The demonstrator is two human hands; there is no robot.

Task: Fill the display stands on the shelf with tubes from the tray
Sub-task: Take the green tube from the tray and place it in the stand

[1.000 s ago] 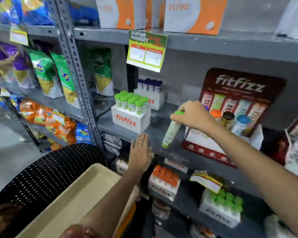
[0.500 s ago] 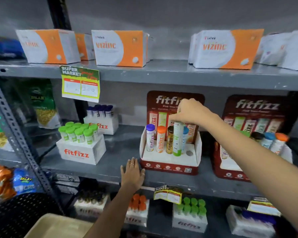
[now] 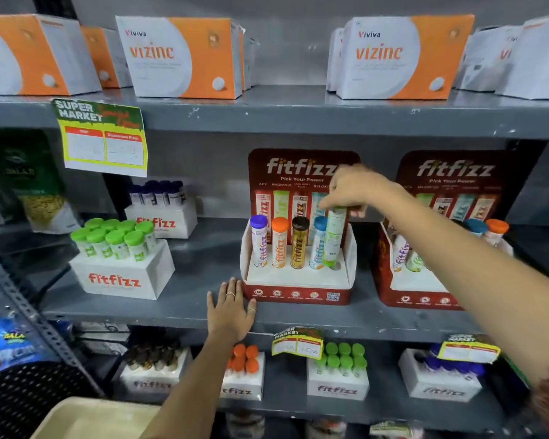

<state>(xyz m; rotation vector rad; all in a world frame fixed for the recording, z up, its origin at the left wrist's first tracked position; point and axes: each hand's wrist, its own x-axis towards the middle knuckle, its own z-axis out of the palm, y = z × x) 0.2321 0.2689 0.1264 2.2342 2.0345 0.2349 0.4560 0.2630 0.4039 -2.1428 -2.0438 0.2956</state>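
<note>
My right hand (image 3: pixel 357 190) grips the cap of a green tube (image 3: pixel 333 239), which stands almost upright with its foot at the rightmost hole of the red fitfizz display stand (image 3: pixel 298 294) on the middle shelf. Purple (image 3: pixel 259 240), orange (image 3: pixel 279 242), dark gold (image 3: pixel 298 242) and blue (image 3: pixel 318 243) tubes stand in that stand's other holes. My left hand (image 3: pixel 232 312) lies flat and open on the shelf edge, touching the stand's front left corner. A second red stand (image 3: pixel 419 299) to the right holds several tubes, partly hidden by my arm. The beige tray (image 3: pixel 86 418) shows at bottom left.
White fitfizz boxes with green-capped tubes (image 3: pixel 121 274) and dark-capped tubes (image 3: pixel 162 217) sit left on the same shelf. Vizinc cartons (image 3: pixel 184 58) line the shelf above. The shelf below carries more fitfizz boxes (image 3: pixel 336 375). A black perforated chair back (image 3: pixel 29 397) is beside the tray.
My view swung right and up onto the stand. My right hand carried the green tube from in front of the shelf to the stand and lowered it toward the rightmost hole. My left hand stayed on the shelf edge.
</note>
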